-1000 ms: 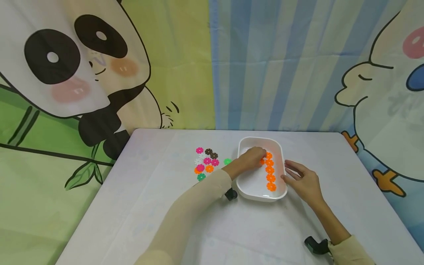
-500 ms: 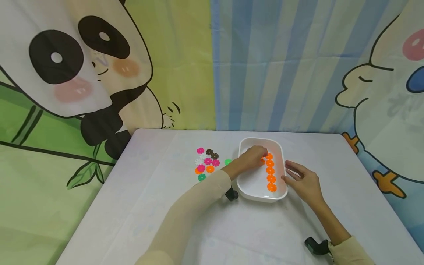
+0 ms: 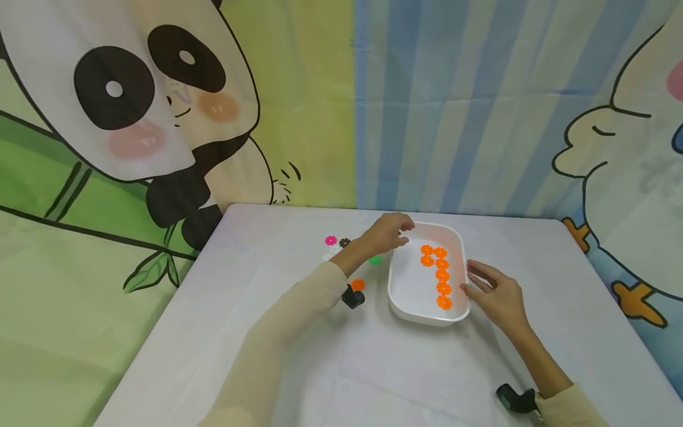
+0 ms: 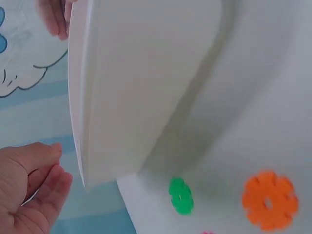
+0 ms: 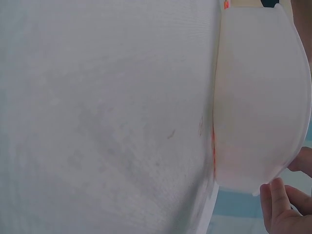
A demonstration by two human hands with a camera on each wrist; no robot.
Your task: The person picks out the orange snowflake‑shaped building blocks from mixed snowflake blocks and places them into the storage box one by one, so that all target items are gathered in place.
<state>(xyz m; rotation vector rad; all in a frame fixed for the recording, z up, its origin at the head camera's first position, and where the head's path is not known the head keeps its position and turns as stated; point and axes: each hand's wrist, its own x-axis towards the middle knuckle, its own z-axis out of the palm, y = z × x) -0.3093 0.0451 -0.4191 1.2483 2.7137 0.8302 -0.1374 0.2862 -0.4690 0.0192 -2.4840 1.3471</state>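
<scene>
Left hand (image 3: 385, 234) of the person hangs, in the head view, over the far left corner of a white plastic tray (image 3: 409, 287), with its thumb and fingertips apart from each other. Right hand (image 3: 498, 299) touches the right side of this tray with loosely bent fingers. The tray stands on the white-covered bench (image 3: 373, 379); inside lie seven orange snowflake discs (image 3: 442, 275), five in a column and two beside its far end. Left of the tray I see a green snowflake disc (image 3: 375, 260) and, partly behind the forearm, a pink snowflake disc (image 3: 331, 241).

In the left wrist view, the left hand is just beside the rim, and one loose orange disc (image 4: 270, 200) lies near the green one.

In the right wrist view, the right fingertips (image 5: 279, 191) meet the tray's rim.
</scene>
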